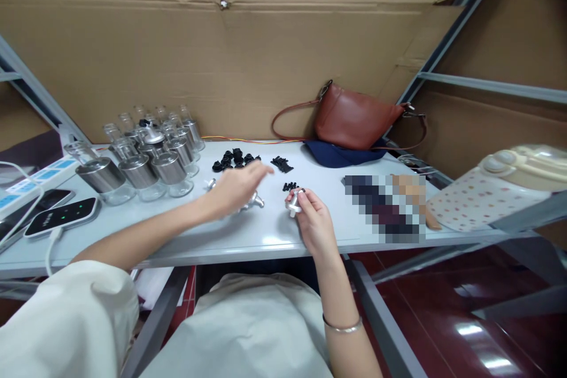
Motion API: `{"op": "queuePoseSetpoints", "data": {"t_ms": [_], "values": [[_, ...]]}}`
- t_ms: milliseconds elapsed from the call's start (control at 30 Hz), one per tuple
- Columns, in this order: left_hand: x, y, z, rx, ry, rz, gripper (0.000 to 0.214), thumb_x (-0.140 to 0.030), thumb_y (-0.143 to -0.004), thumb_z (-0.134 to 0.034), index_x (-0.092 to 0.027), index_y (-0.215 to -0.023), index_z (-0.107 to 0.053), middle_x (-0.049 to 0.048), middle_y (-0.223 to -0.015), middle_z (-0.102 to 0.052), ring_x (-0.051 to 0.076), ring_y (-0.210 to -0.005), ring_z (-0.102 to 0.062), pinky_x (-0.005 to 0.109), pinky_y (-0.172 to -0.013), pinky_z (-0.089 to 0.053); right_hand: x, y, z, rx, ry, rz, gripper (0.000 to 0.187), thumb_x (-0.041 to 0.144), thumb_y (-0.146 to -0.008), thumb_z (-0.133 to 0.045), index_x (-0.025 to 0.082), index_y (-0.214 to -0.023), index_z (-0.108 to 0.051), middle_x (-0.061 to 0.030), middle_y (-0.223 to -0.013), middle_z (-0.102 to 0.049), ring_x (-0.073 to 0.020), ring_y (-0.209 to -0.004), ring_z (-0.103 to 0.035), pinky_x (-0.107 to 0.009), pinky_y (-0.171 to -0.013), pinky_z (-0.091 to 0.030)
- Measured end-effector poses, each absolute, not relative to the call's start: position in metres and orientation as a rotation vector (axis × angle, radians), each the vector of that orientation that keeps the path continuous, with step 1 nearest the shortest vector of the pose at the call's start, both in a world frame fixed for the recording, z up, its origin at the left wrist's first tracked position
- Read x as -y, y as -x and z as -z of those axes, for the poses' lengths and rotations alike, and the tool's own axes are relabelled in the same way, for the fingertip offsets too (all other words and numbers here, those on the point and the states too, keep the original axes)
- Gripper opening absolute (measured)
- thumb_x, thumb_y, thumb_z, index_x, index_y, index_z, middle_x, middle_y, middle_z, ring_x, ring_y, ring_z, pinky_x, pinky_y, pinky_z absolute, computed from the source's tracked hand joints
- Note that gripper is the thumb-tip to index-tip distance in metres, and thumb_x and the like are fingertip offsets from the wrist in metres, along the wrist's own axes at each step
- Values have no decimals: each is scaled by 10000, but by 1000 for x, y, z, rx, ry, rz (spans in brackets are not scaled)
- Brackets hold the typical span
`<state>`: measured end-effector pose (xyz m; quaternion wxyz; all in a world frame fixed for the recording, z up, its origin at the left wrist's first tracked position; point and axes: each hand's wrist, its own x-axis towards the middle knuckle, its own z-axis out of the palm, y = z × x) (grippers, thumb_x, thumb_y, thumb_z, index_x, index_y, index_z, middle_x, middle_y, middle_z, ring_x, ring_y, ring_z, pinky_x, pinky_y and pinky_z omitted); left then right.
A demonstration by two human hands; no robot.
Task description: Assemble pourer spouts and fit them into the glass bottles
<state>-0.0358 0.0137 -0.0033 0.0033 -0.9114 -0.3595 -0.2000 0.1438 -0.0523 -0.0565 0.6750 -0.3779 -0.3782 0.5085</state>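
Observation:
My right hand (315, 224) is closed around a small silver metal cap-like part (293, 205), holding it just above the front of the table, with something dark at its top. To the left, my left hand (239, 189) reaches across the table with its fingers stretched out, slightly blurred. Nothing shows in it. Beneath and beside that hand lie more silver metal parts (254, 201), partly hidden by it. Behind it sits a pile of black plastic caps (237, 158). Thin black pieces (282, 163) lie past the fingertips, and small black plugs (290, 186) rest behind the held part.
Several glass bottles with steel sleeves (139, 170) stand at the left, one topped with a silver-and-black spout. Nearby are a white device (62, 217) with a cable and a power strip (39, 183). A brown bag (354, 115), blue cap (341, 153) and spotted container (469, 201) occupy the right.

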Motion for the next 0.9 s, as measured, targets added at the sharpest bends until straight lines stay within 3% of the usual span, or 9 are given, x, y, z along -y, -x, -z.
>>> {"op": "queuePoseSetpoints", "data": {"t_ms": [233, 400, 900], "values": [[-99, 60, 2, 1601, 2417, 311, 378, -145, -949, -292, -140, -1293, -448, 173, -1255, -518, 265, -994, -628, 333, -740, -478, 52, -144, 58, 892, 866, -1136, 260, 455, -720, -716, 206, -759, -649, -9, -740, -627, -153, -714, -542, -292, -729, -420], [-111, 67, 16, 1587, 2443, 266, 284, -143, -933, -348, -141, -1061, -603, 131, -1072, -638, 251, -968, -629, 304, -742, -454, 52, -144, 58, 900, 880, -1139, 258, 448, -715, -723, 206, -769, -654, -7, -739, -633, -153, -711, -541, -290, -723, -417], [-123, 76, 20, 1520, 2391, 349, 273, -191, -948, -345, -150, -989, -611, 125, -992, -669, 251, -894, -639, 299, -667, -409, 52, -145, 61, 879, 860, -1151, 276, 451, -701, -742, 196, -778, -669, -3, -730, -642, -136, -704, -543, -266, -700, -411]]}}
